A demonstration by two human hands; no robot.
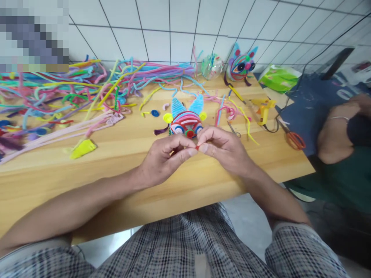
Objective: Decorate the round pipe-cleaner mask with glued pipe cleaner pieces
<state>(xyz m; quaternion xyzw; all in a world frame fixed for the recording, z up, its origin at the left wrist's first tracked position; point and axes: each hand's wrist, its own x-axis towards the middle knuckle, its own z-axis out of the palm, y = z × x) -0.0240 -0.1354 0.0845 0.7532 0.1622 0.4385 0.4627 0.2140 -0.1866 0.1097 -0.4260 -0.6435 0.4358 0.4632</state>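
Between the fingertips of my left hand (171,156) and my right hand (224,148) is a small red piece (197,147), perhaps pipe cleaner; most of it is hidden by the fingers. Both hands pinch it above the wooden table, close to each other. Just beyond them lies a pipe-cleaner animal face (187,119) with blue pointed ears, yellow round side pieces, red and pink stripes and a red and green nose. Its lower edge is partly covered by my hands. A dark tassel (161,131) hangs at its left side.
Many loose pipe cleaners (162,71) cover the table's left and back. A finished-looking animal face (241,65) stands at the back right, near a green packet (279,78). A yellow glue gun (263,110) and orange-handled scissors (295,139) lie right. Another person's arm (333,135) is at far right.
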